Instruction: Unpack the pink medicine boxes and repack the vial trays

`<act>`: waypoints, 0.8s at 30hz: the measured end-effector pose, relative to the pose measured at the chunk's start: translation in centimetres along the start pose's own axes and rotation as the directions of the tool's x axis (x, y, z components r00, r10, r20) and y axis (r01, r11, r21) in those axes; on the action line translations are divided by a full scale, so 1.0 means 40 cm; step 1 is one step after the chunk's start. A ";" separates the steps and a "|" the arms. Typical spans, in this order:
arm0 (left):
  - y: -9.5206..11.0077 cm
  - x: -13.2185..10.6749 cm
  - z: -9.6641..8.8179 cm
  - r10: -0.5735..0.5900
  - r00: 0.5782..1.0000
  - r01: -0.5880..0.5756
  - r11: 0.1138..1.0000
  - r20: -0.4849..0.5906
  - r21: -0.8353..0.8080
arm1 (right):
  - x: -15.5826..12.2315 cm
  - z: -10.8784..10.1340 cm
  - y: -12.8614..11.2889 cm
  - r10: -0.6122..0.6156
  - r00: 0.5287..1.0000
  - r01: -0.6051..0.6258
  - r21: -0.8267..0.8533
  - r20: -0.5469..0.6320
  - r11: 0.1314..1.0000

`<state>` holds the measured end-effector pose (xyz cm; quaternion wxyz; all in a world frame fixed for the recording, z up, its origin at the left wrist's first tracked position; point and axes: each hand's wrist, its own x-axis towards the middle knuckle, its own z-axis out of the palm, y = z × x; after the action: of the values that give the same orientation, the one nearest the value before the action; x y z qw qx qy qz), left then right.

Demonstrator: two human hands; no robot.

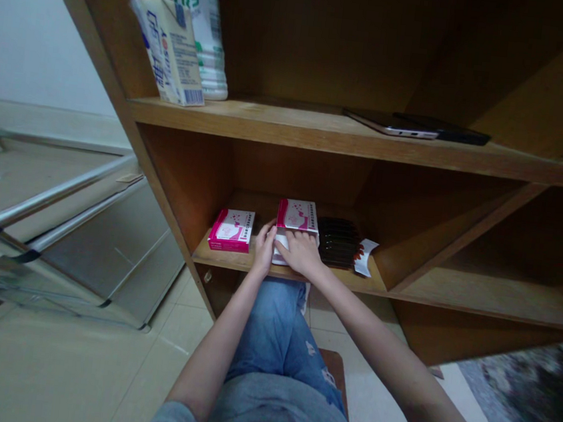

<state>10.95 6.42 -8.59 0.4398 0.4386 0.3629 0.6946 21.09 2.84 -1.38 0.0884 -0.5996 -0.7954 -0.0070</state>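
A pink and white medicine box (297, 214) lies on the lower shelf with its near end open and a white flap or inner part showing. My left hand (263, 248) is closed against the left side of this box. My right hand (301, 252) lies over the near end, fingers bent at the opening and thumb on the white part; its fingertips are partly hidden. Right of the box lies a row of dark brown strips or vials (337, 244), too dim to name surely. A bent white card (366, 257) leans at their right end. A second pink and white medicine box (232, 230) lies to the left.
On the shelf board above stand a drink carton (170, 51) and a white-green bottle (210, 49), with a phone-like flat device (396, 124) farther right. A metal-framed glass cart (97, 245) is at the left. The wooden shelf edge (349, 144) runs above my hands.
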 end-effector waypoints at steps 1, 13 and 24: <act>0.001 0.000 0.000 0.002 1.000 -0.002 1.000 0.000 -0.001 | -0.001 0.000 0.000 -0.005 1.000 0.005 -0.004 -0.005 1.000; 0.012 -0.001 0.003 -0.053 0.998 0.053 0.999 -0.031 0.001 | -0.074 -0.024 0.000 -0.143 0.987 0.144 0.015 -0.068 0.989; 0.005 -0.001 0.002 -0.055 0.998 0.055 0.998 -0.024 0.012 | -0.133 -0.035 0.004 -0.146 0.972 0.184 0.218 -0.182 0.958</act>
<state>10.96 6.33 -8.41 0.4516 0.4230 0.3846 0.6850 22.83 -2.34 -0.83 0.2226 -0.5137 -0.8281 0.0298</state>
